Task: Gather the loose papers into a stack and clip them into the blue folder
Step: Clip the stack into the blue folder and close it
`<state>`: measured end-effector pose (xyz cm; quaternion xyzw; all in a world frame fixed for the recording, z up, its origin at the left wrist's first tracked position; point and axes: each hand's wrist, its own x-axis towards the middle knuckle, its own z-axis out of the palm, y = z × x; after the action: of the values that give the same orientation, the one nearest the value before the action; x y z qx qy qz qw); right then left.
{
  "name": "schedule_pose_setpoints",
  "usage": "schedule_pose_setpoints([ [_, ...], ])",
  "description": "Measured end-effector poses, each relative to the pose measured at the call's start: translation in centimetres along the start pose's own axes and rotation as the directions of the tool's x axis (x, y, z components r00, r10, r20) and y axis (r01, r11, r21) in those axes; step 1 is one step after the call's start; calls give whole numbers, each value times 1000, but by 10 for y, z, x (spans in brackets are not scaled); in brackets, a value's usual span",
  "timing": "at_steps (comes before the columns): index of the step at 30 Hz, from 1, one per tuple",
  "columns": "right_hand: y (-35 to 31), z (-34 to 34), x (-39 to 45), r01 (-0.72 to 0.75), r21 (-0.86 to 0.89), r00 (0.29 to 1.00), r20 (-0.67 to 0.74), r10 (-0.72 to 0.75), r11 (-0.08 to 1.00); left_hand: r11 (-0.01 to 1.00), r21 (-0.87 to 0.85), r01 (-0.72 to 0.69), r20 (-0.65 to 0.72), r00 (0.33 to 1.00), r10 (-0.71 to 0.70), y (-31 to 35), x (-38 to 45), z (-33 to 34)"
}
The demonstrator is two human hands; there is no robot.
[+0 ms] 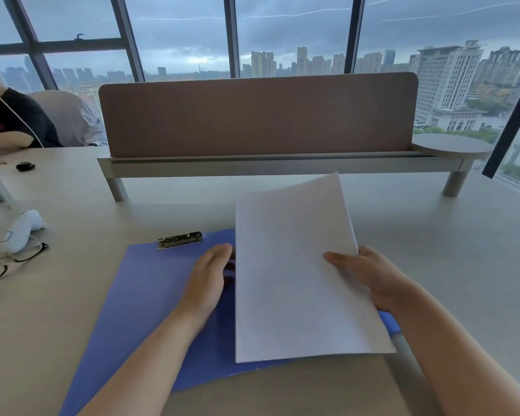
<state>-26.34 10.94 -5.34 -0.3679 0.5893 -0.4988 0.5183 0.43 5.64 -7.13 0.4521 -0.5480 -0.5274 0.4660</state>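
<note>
The blue folder (144,292) lies open and flat on the desk in front of me, its metal clip (180,240) at the top edge. A stack of white papers (291,280) is held tilted above the folder's right half. My right hand (370,276) grips the stack's right edge, thumb on top. My left hand (209,277) rests edge-on against the stack's left side, fingers straight, over the folder. The folder's right part is hidden under the papers.
Black-rimmed glasses (11,262) and a white device (23,228) lie at the left. A brown divider screen (258,115) on a raised shelf crosses the desk behind. A person in a dark shirt (9,118) sits at the far left. A small black object (25,166) lies nearby.
</note>
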Motion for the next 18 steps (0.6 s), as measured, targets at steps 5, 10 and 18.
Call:
schedule_pose_setpoints([
  [5, -1, -26, 4, -57, -85, 998, -38, 53, 995, 893, 429, -138, 121, 988, 95, -16, 11, -9],
  [10, -1, -38, 5, -118, -137, 992, -57, 111, 984, 740, 632, -229, 257, 963, 79, -21, 20, -2],
  [18, -2, -47, 7, -136, -134, 991, -30, 133, 982, 768, 600, -223, 210, 971, 117, -18, 34, 0],
])
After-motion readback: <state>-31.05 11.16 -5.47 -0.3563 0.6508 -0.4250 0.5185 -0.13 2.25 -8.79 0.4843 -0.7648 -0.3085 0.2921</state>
